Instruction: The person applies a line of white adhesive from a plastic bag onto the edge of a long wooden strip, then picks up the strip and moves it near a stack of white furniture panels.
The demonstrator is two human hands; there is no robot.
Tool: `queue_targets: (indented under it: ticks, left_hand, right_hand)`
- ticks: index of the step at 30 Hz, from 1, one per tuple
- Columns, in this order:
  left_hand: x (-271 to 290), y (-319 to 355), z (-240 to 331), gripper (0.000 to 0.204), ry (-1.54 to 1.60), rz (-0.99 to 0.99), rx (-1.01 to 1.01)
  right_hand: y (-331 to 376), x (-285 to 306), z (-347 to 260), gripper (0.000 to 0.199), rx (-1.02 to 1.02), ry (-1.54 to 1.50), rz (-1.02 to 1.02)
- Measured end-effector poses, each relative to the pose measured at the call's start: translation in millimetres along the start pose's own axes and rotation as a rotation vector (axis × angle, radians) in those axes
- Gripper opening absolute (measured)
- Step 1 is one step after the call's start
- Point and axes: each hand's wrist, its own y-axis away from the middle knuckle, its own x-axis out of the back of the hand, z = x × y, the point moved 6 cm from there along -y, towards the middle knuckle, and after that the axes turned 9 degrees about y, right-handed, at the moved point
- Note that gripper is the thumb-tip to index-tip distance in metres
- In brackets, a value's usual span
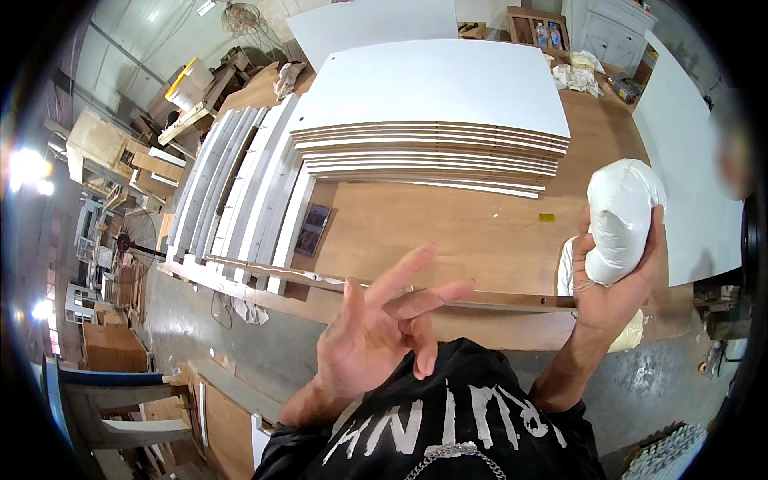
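Observation:
A plump, glossy white bundle [622,210], like a stuffed plastic pouch, is gripped upright in my right hand [612,300] near the right end of the wooden worktable [424,232]. My fingers and thumb wrap round its lower part; what it contains is hidden. Beside that hand, more white material [566,272] lies at the table's front edge. My left hand [368,340] is raised over the front edge with nothing in it, its fingers apart. Beyond both hands lies a stack of white panels [436,84] with brown edges.
Long white and grey boards [250,180] lie at the table's left, beside a dark flat case [312,230]. A small yellow piece [546,218] rests on the tabletop. One large white panel [692,200] leans at the right. A fan [132,244] stands at the left.

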Motion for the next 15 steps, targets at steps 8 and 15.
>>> queue_targets:
  ticks: [8, 15]
  left_hand:
    - [-15, 19, 5, 0.077, -1.404, -0.182, -0.369]
    - [-28, 21, -31, 0.067, -2.0, -0.412, -0.371]
  right_hand:
    - [2, -8, 2, 0.04, 0.031, 0.054, -0.051]
    - [1, -7, 4, 0.037, -0.114, -0.074, 0.006]
